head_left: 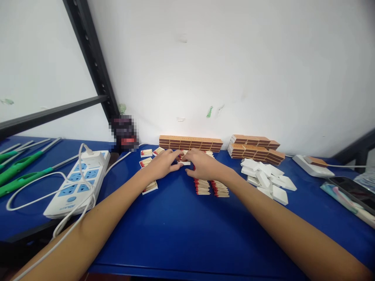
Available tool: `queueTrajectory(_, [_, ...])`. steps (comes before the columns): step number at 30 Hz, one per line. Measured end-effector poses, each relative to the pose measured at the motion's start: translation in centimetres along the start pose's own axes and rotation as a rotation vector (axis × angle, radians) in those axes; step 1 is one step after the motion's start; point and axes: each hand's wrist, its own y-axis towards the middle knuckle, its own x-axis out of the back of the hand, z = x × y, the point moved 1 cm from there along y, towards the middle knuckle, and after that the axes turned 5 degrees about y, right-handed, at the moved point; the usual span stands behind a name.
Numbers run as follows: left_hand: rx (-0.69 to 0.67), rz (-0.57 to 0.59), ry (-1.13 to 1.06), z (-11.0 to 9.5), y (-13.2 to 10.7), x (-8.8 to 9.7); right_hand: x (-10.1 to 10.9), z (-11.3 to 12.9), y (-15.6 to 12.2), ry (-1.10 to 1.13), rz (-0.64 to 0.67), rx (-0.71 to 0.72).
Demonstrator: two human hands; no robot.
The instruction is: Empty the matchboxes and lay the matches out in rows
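Note:
My left hand (164,163) and my right hand (203,164) meet at the back middle of the blue table (175,230). Both pinch a small white matchbox tray (184,160) held between their fingertips. Stacks of red-tipped matches (209,187) lie just below my right hand. Open trays filled with matches (146,153) sit left of my left hand, and another filled tray (150,187) lies beside my left wrist. A row of brown matchbox sleeves (190,143) stands along the wall behind both hands.
More brown sleeves (254,149) are stacked at the back right, with a pile of empty white trays (266,177) in front. A white power strip (77,182) with cables lies left, green-handled tools (20,168) beyond it. A phone (353,188) lies far right.

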Motion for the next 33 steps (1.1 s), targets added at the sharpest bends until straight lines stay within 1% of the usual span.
queueTrajectory(6, [-0.002,-0.101,0.081,0.0,0.1,-0.5,-0.7,-1.0,0.6,0.012,-0.038,-0.042])
queueTrajectory(9, [-0.008,-0.196,0.122,-0.3,0.1,-0.1,-0.8,-1.4,0.7,0.045,-0.072,-0.081])
queueTrajectory(11, [-0.006,-0.251,0.154,-0.7,0.1,0.2,-0.8,-1.4,0.7,0.045,-0.109,-0.073])
queueTrajectory(13, [-0.007,-0.267,0.19,-1.1,0.1,0.5,-0.7,-1.1,0.6,0.022,-0.15,-0.064])
queueTrajectory(15, [-0.016,-0.225,0.221,-1.5,0.0,0.7,-0.6,-0.8,0.6,-0.013,-0.18,-0.105])
queueTrajectory(18, [-0.041,-0.098,0.224,-1.9,-0.2,0.7,-0.6,-0.5,0.6,-0.074,-0.187,-0.199])
queueTrajectory(20, [-0.056,-0.041,0.21,-1.9,-0.4,0.6,-0.6,-0.3,0.6,-0.104,-0.178,-0.208])
queueTrajectory(24, [-0.058,-0.023,0.229,-1.5,-0.4,0.5,-0.6,0.0,0.6,-0.151,-0.146,-0.159])
queueTrajectory(28, [-0.052,-0.032,0.266,-1.1,-0.3,0.5,-0.7,-0.1,0.4,-0.173,-0.129,-0.148])
queueTrajectory(33, [-0.061,-0.001,0.264,-1.1,-0.4,0.6,-1.0,-0.2,0.6,-0.196,-0.08,-0.142])
